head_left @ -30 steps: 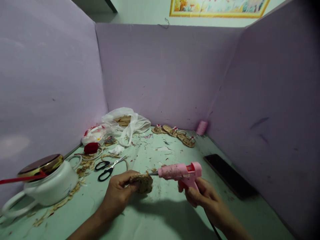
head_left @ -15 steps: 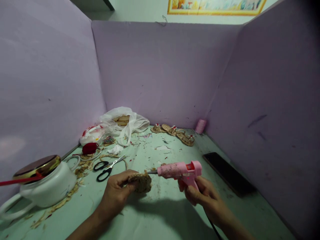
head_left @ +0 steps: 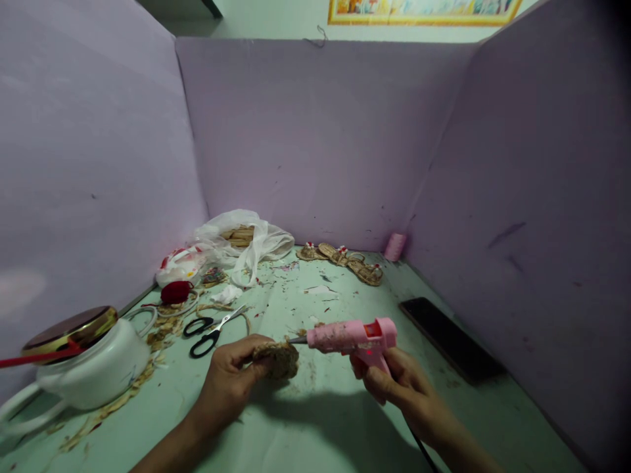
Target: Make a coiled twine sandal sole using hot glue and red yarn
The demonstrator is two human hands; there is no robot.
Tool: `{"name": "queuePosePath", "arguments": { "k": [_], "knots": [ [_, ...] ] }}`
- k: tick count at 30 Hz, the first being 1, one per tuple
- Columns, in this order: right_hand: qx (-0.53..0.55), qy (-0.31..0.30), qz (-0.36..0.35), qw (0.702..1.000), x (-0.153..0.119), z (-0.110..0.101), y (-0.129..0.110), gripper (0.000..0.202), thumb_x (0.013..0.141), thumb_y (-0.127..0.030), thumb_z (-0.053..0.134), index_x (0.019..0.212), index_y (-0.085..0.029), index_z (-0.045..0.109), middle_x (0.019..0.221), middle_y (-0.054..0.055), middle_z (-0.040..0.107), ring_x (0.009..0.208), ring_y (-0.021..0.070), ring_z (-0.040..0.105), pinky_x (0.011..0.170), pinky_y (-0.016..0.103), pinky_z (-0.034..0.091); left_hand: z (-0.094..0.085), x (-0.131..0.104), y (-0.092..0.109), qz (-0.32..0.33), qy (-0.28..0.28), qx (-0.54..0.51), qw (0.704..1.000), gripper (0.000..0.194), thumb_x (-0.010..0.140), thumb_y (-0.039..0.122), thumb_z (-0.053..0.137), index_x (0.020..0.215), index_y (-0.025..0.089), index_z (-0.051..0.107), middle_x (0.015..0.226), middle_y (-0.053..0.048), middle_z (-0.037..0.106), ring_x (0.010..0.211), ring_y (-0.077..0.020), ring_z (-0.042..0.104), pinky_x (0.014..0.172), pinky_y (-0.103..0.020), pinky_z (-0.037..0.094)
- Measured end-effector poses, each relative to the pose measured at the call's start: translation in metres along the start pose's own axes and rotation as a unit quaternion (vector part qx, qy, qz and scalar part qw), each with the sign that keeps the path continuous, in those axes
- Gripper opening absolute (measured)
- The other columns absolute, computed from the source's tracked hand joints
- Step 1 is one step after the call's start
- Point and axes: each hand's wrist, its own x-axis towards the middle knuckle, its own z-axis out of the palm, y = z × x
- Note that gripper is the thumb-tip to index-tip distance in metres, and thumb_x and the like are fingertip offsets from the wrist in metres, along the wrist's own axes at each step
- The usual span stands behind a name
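My left hand (head_left: 235, 376) pinches a brown, rough-textured piece of coiled plant fibre (head_left: 280, 361) and holds it above the table. With its fingers wrapped round the handle, my right hand (head_left: 401, 378) grips a pink glue gun (head_left: 350, 336). The gun's metal nozzle points left and meets, or nearly meets, the upper right edge of the fibre piece. A small red light glows on the gun's side, and a black cord hangs below my right hand. Scissors (head_left: 210, 335) with black handles lie open on the table beyond my left hand.
Small woven sandals (head_left: 365, 269) lie at the back near a pink thread spool (head_left: 395, 247). A phone (head_left: 451, 338) lies right. At left stand a lidded white pot (head_left: 98, 368), red yarn (head_left: 176, 292) and a plastic bag (head_left: 266, 240). Purple panels (head_left: 320, 144) enclose three sides.
The glue gun has shifted very slightly left along the fibre piece's edge. My left hand stays almost still, and the whole view has moved a little.
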Motion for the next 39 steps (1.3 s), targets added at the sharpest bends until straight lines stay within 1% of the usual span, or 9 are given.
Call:
{"name": "queuePosePath", "arguments": {
  "k": [10, 16, 20, 22, 24, 29, 33, 36, 39],
  "knots": [
    [-0.02, 0.002, -0.005, 1.0, -0.002, 0.0, 0.001, 0.035, 0.077, -0.051, 0.056, 0.075, -0.017, 0.058, 0.061, -0.002, 0.041, 0.053, 0.0101, 0.033, 0.046, 0.023, 0.026, -0.001, 0.001, 0.002, -0.006, 0.018, 0.008, 1.0, 0.017, 0.069, 0.023, 0.062, 0.076, 0.01, 0.071, 0.076, -0.008, 0.068, 0.072, -0.0225, 0.062, 0.067, -0.03, 0.05],
    [-0.016, 0.005, -0.005, 1.0, -0.002, 0.002, 0.0, 0.034, 0.076, -0.051, 0.057, 0.074, -0.017, 0.057, 0.06, -0.002, 0.042, 0.053, 0.0099, 0.032, 0.046, 0.023, 0.026, -0.001, 0.001, 0.001, -0.004, -0.002, -0.001, 1.0, 0.017, 0.071, 0.024, 0.062, 0.078, 0.011, 0.07, 0.076, -0.008, 0.068, 0.073, -0.0221, 0.062, 0.068, -0.029, 0.048],
    [0.018, -0.002, -0.01, 1.0, -0.001, 0.005, 0.0, 0.037, 0.076, -0.052, 0.057, 0.08, -0.015, 0.061, 0.056, -0.002, 0.045, 0.05, 0.01, 0.036, 0.047, 0.024, 0.028, -0.002, 0.0, 0.002, -0.018, -0.002, -0.013, 1.0, 0.016, 0.069, 0.023, 0.064, 0.077, 0.011, 0.071, 0.074, -0.006, 0.067, 0.071, -0.0208, 0.061, 0.066, -0.027, 0.048],
    [0.058, 0.031, -0.016, 0.998, 0.001, 0.004, 0.002, 0.038, 0.077, -0.051, 0.057, 0.087, -0.015, 0.062, 0.053, -0.002, 0.048, 0.047, 0.0096, 0.037, 0.045, 0.024, 0.027, -0.002, -0.001, 0.001, -0.03, 0.002, -0.037, 0.999, 0.019, 0.068, 0.027, 0.066, 0.077, 0.011, 0.07, 0.073, -0.006, 0.066, 0.07, -0.0204, 0.06, 0.064, -0.027, 0.047],
    [0.101, 0.097, -0.006, 0.99, 0.006, 0.0, 0.004, 0.037, 0.076, -0.049, 0.059, 0.09, -0.015, 0.061, 0.053, -0.002, 0.051, 0.044, 0.0087, 0.037, 0.042, 0.023, 0.028, -0.001, -0.002, -0.002, -0.045, -0.01, -0.08, 0.996, 0.024, 0.067, 0.032, 0.067, 0.077, 0.01, 0.069, 0.073, -0.007, 0.066, 0.069, -0.0201, 0.059, 0.063, -0.027, 0.046],
    [0.137, 0.24, 0.116, 0.954, 0.025, -0.022, 0.023, 0.03, 0.065, -0.041, 0.071, 0.069, -0.015, 0.057, 0.047, -0.002, 0.053, 0.037, 0.0079, 0.044, 0.038, 0.02, 0.031, 0.004, -0.007, -0.014, -0.086, -0.082, -0.134, 0.984, 0.031, 0.069, 0.038, 0.065, 0.079, 0.009, 0.065, 0.071, -0.007, 0.063, 0.065, -0.0188, 0.056, 0.059, -0.026, 0.044],
    [0.11, 0.287, 0.188, 0.933, 0.035, -0.036, 0.038, 0.026, 0.059, -0.036, 0.073, 0.064, -0.015, 0.06, 0.049, -0.001, 0.055, 0.04, 0.0094, 0.049, 0.04, 0.021, 0.037, 0.008, -0.01, -0.015, -0.096, -0.088, -0.099, 0.986, 0.031, 0.071, 0.042, 0.062, 0.073, 0.011, 0.064, 0.064, -0.004, 0.056, 0.06, -0.0148, 0.051, 0.054, -0.022, 0.04],
    [0.033, 0.305, 0.202, 0.93, 0.037, -0.043, 0.039, 0.025, 0.055, -0.035, 0.072, 0.068, -0.015, 0.065, 0.06, 0.003, 0.062, 0.055, 0.0167, 0.058, 0.052, 0.028, 0.046, 0.008, -0.009, -0.01, -0.097, -0.083, -0.061, 0.99, 0.03, 0.074, 0.042, 0.058, 0.072, 0.013, 0.065, 0.064, -0.002, 0.054, 0.061, -0.0137, 0.05, 0.053, -0.021, 0.039],
    [-0.164, 0.368, 0.14, 0.904, 0.033, -0.045, 0.03, 0.033, 0.052, -0.039, 0.071, 0.076, -0.017, 0.07, 0.084, 0.009, 0.067, 0.085, 0.0286, 0.059, 0.07, 0.037, 0.048, 0.007, -0.008, -0.006, -0.089, -0.079, -0.033, 0.992, 0.028, 0.075, 0.041, 0.055, 0.074, 0.015, 0.065, 0.072, -0.004, 0.057, 0.065, -0.0148, 0.053, 0.056, -0.022, 0.042]
  ]
}}
